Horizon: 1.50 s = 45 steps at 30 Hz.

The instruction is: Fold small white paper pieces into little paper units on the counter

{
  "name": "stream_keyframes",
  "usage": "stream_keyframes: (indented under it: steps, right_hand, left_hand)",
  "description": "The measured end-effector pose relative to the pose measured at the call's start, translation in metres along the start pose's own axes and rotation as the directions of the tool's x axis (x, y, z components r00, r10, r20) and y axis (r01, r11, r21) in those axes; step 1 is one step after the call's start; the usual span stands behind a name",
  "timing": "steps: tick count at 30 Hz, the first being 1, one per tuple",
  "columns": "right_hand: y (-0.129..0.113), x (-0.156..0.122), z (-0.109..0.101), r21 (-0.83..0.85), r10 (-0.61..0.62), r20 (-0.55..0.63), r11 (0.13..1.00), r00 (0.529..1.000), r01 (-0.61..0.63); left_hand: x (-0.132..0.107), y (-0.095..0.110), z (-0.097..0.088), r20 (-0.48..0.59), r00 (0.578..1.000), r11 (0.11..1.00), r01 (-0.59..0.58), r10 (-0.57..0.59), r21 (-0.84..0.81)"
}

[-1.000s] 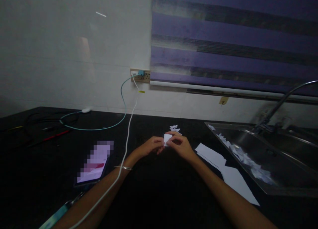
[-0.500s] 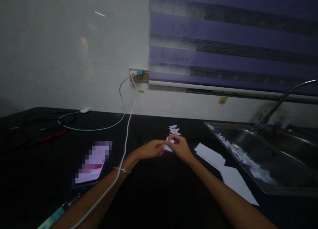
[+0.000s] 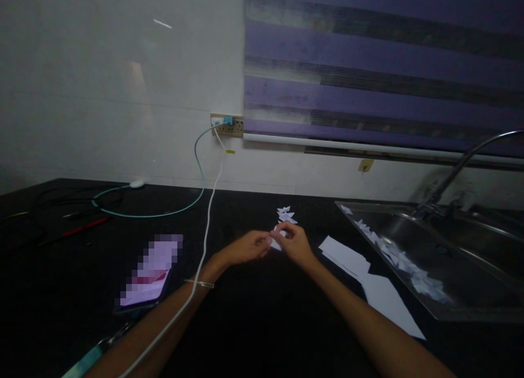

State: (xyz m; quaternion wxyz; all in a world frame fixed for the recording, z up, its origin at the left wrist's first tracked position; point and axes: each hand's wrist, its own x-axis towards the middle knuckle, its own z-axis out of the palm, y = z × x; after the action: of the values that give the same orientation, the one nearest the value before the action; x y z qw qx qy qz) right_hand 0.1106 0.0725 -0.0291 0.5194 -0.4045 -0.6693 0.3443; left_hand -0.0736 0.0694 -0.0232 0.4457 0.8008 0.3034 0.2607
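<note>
Between my hands is a small piece of white paper [image 3: 277,245], partly covered by my fingers. My left hand [image 3: 249,246] pinches its left side, fingers curled. From the right, my right hand [image 3: 293,242] grips the same paper between thumb and fingers. Just beyond the hands, a few small folded paper shapes [image 3: 286,217], pointed like little boats, lie on the dark countertop [image 3: 262,312]. To the right of my right hand lie white paper sheets [image 3: 344,256], with more paper sheets [image 3: 391,301] closer to me.
Folded papers [image 3: 403,263] line the left rim of the metal sink [image 3: 440,312], under a faucet [image 3: 450,178]. On the left lies a phone [image 3: 151,274] with its screen lit. A white cable [image 3: 207,225] runs from the wall socket [image 3: 237,127] across my left forearm.
The view has shifted very slightly. Both hands stay on the paper in nearly the same position, with only tiny finger movement.
</note>
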Motion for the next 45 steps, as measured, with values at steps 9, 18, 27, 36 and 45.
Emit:
stream_keyframes:
  steps: [9,18,27,36,45]
  right_hand:
    - [-0.004,-0.002,0.001,0.379,0.184,0.131,0.899,0.974,-0.221]
    - [0.004,0.002,-0.006,0.345,0.245,0.119,0.898,0.962,-0.272]
    - [0.005,0.002,-0.009,0.268,0.231,0.085,0.932,0.969,-0.245]
    - [-0.005,-0.006,-0.007,-0.072,-0.135,-0.02,0.988,0.991,0.133]
    - [-0.012,-0.009,-0.007,-0.191,-0.321,0.131,0.92,0.938,0.342]
  left_hand:
    - [0.002,-0.003,0.0,-0.148,0.989,1.0,0.002,0.002,0.024]
    - [0.002,0.0,-0.002,-0.169,0.985,0.999,-0.021,0.026,0.031]
    - [0.002,0.002,-0.002,-0.198,0.98,1.0,-0.003,0.001,-0.009]
    - [0.008,0.003,-0.004,-0.197,0.966,0.978,0.139,-0.168,-0.154]
    - [0.009,-0.008,-0.007,-0.231,0.972,0.996,0.025,-0.045,-0.091]
